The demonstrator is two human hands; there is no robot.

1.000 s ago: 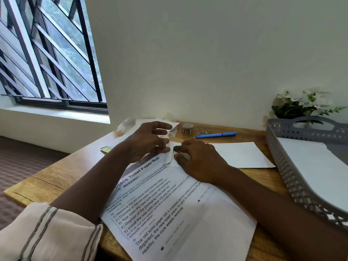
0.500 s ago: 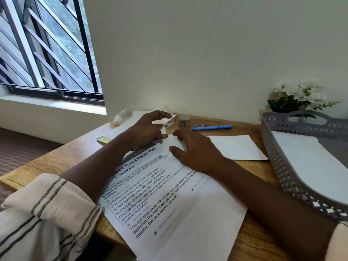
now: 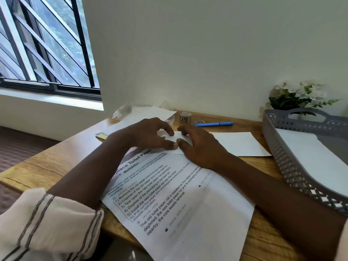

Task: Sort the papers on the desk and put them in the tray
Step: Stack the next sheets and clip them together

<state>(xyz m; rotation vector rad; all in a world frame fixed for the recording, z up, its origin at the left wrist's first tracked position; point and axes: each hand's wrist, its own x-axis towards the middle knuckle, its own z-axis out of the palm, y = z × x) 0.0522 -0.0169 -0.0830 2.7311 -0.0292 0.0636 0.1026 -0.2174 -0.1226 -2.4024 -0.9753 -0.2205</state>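
A small white paper lies at the top edge of a large printed sheet in the middle of the wooden desk. My left hand and my right hand meet over this small paper, each pinching it between curled fingertips and thumb. A blank white sheet lies just right of my right hand. More white paper sits at the back by the wall. The grey perforated tray stands at the right with a white sheet in it.
A blue pen, a small round tin and a tiny dark item lie near the wall. Clear crumpled plastic and a yellow slip sit at the left. White flowers stand behind the tray.
My two hands have closed in on each other. My left fingers have curled down onto the small paper, and both thumbs now meet at its near edge.
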